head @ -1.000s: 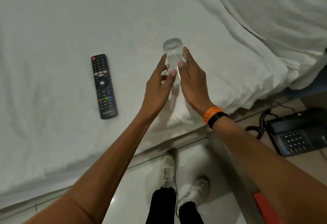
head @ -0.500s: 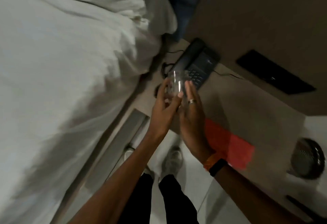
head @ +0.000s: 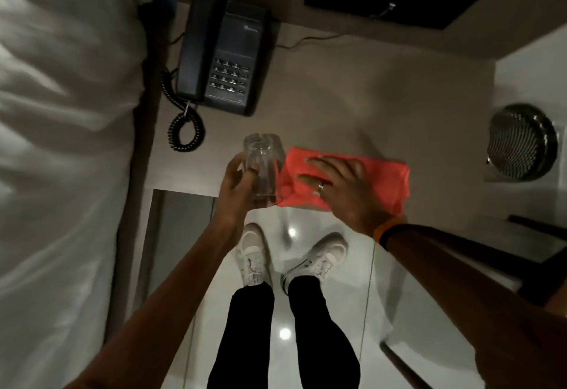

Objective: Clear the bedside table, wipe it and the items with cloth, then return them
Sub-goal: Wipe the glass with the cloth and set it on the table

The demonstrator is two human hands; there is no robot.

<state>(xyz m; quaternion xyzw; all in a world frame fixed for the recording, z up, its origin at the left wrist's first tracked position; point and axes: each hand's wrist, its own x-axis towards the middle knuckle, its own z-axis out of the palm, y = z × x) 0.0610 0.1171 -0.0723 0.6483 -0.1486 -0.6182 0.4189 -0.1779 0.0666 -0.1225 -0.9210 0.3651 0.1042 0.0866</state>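
The left hand [head: 234,184] curls round the clear glass [head: 263,164] over the edge of the counter [head: 352,91], at 9 o'clock from the soft red cloth [head: 388,180] under the flat, spread right hand [head: 340,187]; I judge the glass slippery and fragile, best gripped round its body.

The room was dim, with a warm brownish cast. Two small bright glare spots lay on the glossy floor [head: 362,296], mirroring lights above. The bed sheet [head: 61,143] on the left was smeared by motion blur, its folds streaky. The telephone [head: 227,57] was fairly sharp. The glass [head: 260,167] caught only faint highlights. Soft shadows crossed the table [head: 368,106], whose straight edges bowed toward the frame corners.
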